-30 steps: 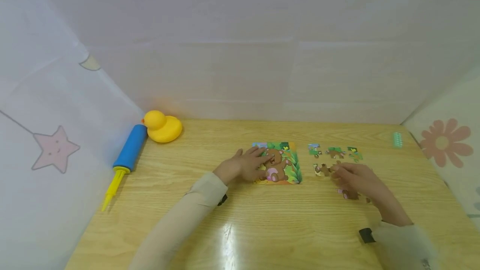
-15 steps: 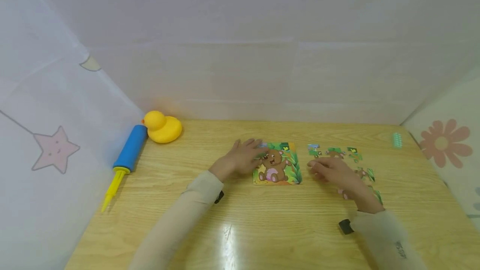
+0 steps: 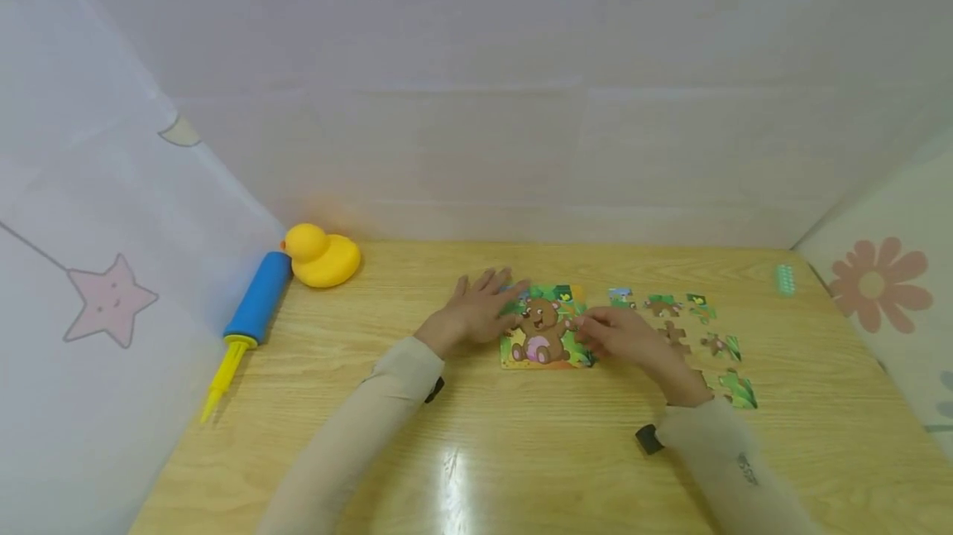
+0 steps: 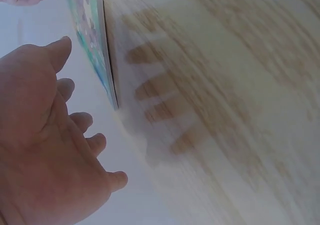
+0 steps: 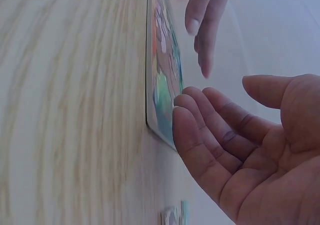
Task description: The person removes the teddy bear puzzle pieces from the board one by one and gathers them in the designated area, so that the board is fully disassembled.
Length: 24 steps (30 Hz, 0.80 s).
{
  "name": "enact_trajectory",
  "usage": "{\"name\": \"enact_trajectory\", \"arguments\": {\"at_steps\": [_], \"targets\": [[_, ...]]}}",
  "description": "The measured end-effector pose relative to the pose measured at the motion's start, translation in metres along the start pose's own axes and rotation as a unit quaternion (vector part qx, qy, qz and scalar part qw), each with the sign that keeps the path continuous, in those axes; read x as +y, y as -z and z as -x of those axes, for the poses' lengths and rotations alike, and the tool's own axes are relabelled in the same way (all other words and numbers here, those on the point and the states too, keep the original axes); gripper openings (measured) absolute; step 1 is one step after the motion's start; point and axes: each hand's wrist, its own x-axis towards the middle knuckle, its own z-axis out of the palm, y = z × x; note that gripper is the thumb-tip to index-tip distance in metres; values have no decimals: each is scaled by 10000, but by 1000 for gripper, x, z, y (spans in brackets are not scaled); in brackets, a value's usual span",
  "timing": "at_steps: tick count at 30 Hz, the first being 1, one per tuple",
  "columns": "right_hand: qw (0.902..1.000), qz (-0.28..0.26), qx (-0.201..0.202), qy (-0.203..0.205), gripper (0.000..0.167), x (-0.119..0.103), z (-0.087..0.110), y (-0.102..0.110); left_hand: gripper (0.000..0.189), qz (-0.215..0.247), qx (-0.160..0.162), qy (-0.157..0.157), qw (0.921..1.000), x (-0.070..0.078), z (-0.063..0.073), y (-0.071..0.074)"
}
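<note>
A square bear picture puzzle (image 3: 542,336) lies on the wooden table in front of me. My left hand (image 3: 474,316) spreads its fingers over its upper left edge; in the left wrist view the fingers (image 4: 64,52) are apart from the board. At the opposite edge is my right hand (image 3: 621,339). In the right wrist view its fingers (image 5: 187,135) are gently bent at the board's near corner, the thumb stands away, and I see nothing held. Loose jigsaw pieces lie right of the board, including a green one (image 3: 739,389) and a brown one (image 3: 673,336). The right hand may cover others.
A yellow rubber duck (image 3: 322,255) sits at the back left beside a blue and yellow hand pump (image 3: 259,295). A small green item (image 3: 785,279) lies at the back right. Pale cloth walls (image 3: 462,146) enclose the table's back and sides.
My right hand has moved left from the loose pieces to the board's right edge, uncovering pieces behind it. My left hand has shifted slightly left and up, exposing more of the picture.
</note>
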Motion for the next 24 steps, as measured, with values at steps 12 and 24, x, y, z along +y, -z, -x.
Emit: {"name": "enact_trajectory", "arguments": {"at_steps": [12,24], "targets": [[9984,146,-479,253,35,-15,-25,-31,66,-304,-128,225,9992,0,-2,0],[9961,669,-398,420,34,-23,-34,-46,63,-282,-243,314,9988,-2,-1,-1]]}}
